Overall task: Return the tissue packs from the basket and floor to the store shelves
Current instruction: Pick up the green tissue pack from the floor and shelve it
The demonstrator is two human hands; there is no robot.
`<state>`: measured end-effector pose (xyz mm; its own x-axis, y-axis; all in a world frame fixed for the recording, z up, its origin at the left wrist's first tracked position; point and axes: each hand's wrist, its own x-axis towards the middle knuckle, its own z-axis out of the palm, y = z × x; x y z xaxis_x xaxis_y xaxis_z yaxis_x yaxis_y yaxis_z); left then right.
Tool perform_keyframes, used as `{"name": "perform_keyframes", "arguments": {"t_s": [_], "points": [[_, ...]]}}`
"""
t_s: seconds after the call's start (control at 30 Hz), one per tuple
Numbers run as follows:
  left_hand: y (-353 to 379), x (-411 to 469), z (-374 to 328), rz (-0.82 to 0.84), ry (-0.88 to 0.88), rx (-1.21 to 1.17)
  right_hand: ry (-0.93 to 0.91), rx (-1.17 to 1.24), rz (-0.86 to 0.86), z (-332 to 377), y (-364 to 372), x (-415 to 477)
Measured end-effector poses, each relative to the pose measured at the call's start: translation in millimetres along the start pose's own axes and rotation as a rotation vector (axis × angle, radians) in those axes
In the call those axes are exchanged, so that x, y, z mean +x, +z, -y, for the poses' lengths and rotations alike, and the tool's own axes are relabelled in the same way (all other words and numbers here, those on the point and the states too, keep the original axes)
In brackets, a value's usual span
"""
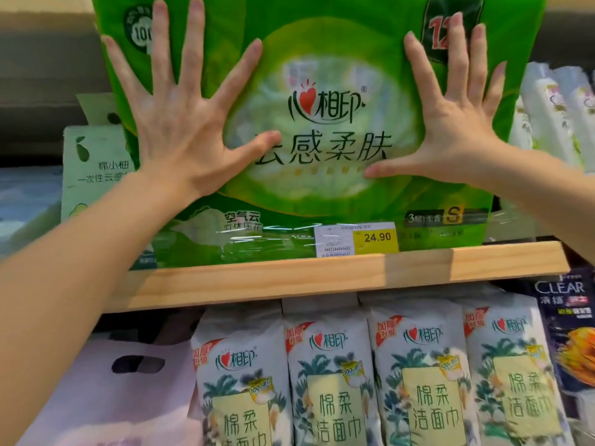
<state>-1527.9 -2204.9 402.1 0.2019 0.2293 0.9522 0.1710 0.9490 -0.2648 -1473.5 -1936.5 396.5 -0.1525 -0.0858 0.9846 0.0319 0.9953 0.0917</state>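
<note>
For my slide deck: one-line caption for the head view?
Both open hands, left and right, press a green tissue pack onto the wooden shelf.

Stood before store shelving with a pale wooden shelf edge (322, 278) running across the middle, lit softly and evenly. Carried a yellow price tag (375, 237) reading 24.90 on that edge. Showed a grey, blurred wall or upper fixture (42, 59) at top left. Held a dark recess (138, 323) under the board at left.
</note>
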Motion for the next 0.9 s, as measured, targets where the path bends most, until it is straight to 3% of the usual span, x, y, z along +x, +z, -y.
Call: {"name": "perform_keyframes", "arguments": {"t_s": [0.3,0.57,0.9], "points": [[-3.2,3.8,3.1,0.069,0.023,0.016,0.023,-0.018,0.090,4.0,-8.6,1.2],[37.6,-2.1,12.8,0.346,0.007,0.029,0.152,0.166,0.255,-5.7,27.2,4.3],[49.8,-9.0,13.1,0.315,-0.041,-0.036,0.174,0.197,0.261,-9.7,38.6,3.2]]}}
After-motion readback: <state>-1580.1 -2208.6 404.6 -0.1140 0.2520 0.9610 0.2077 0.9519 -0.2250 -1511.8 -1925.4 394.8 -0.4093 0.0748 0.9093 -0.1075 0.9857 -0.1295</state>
